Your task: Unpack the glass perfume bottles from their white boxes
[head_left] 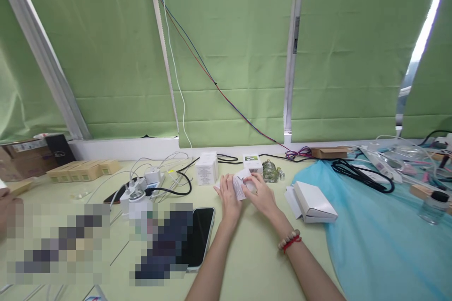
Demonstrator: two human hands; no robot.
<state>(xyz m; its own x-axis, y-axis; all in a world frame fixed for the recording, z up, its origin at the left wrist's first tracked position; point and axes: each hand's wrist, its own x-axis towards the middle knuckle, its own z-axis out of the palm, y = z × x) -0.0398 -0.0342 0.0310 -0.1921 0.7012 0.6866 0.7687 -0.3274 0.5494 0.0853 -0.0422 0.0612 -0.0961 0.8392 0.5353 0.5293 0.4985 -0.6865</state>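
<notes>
Both my hands are together over the table, around a small white box (239, 187) with printed text on it. My left hand (228, 196) grips its left side, fingers closed against it. From the right, the fingers of my right hand (262, 194) pinch its upper edge; the fingertips partly cover it. Just behind are a larger white printed box (206, 169) and a white box with a green picture (252, 163). A greenish glass jar (270, 172) stands beside my right hand, with small glass pieces (280, 174) next to it.
A white carton (315, 203) lies right of my forearm, near a blue plastic sheet (363, 225). Left are a phone (202, 235), chargers with cables (136, 193) and tan boxes (83, 170). A capped bottle (433, 208) stands far right. Another person's hand (7, 204) shows at far left.
</notes>
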